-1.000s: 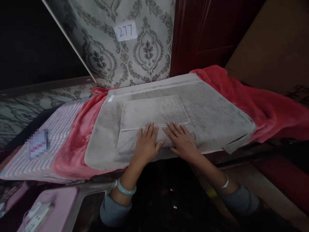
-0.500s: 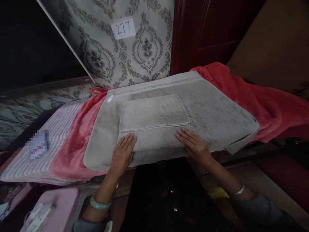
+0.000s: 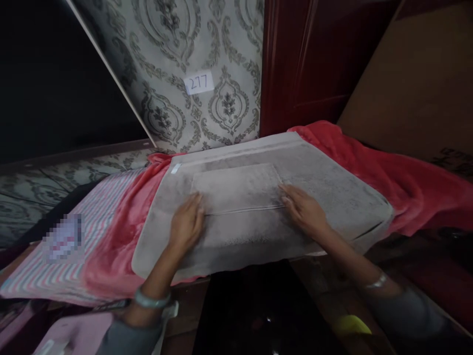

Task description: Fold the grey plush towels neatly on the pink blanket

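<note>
A folded grey cloth lies flat on a larger grey fabric piece, which has a white tag near its left back corner. My left hand is at the left edge of the folded cloth, fingers bent together; what they grip, if anything, is hidden. At the opposite edge, my right hand has its fingertips close together against the cloth's side. Whether cloth is pinched there is too small to tell.
Red blankets lie under and beside the grey fabric. A striped cloth is at the left. Behind stand a dark screen, patterned wall and red door. A pink stool is at the lower left.
Both hands have moved from lying flat in front of the folded cloth to its left and right edges, with fingers drawn closer together. The view has tilted upward.
</note>
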A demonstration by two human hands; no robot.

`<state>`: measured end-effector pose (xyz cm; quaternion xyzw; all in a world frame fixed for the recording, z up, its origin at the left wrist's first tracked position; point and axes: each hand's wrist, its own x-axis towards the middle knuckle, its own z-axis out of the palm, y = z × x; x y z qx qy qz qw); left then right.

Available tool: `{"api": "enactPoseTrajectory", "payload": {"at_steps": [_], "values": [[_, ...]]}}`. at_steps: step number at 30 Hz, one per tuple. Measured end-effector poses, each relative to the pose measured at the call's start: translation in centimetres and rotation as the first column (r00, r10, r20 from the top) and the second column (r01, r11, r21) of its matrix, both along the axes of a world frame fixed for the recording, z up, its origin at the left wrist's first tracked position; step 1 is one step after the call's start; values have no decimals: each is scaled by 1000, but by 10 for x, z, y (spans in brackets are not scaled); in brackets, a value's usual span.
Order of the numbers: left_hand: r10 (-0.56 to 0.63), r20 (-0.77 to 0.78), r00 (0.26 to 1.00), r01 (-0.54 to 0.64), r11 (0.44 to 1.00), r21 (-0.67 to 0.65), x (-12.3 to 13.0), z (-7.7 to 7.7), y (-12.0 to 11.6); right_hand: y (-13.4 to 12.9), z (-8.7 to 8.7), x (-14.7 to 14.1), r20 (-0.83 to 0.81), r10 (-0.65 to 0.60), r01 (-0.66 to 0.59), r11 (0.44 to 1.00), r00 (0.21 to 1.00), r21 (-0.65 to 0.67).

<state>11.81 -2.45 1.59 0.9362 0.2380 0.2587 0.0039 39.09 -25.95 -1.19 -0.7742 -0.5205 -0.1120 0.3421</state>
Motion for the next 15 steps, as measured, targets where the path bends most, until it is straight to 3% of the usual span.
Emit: {"api": "enactPoseTrajectory", "payload": {"at_steps": [3, 6, 11, 15], "values": [[15, -161, 987, -20, 999, -31, 62, 16, 12, 66, 20, -2, 61, 35, -24, 983, 997, -181], [73, -303, 950, -89, 995, -39, 98, 11, 22, 108, 18, -8, 115, 62, -19, 939, 991, -344], [98, -402, 910, -122, 992, -33, 104, -15, 23, 115, -8, -13, 150, 155, -71, 888, 977, -455], [98, -404, 909, -118, 993, -25, 101, -18, 21, 121, 4, -7, 100, 166, -87, 836, 981, -542]]}}
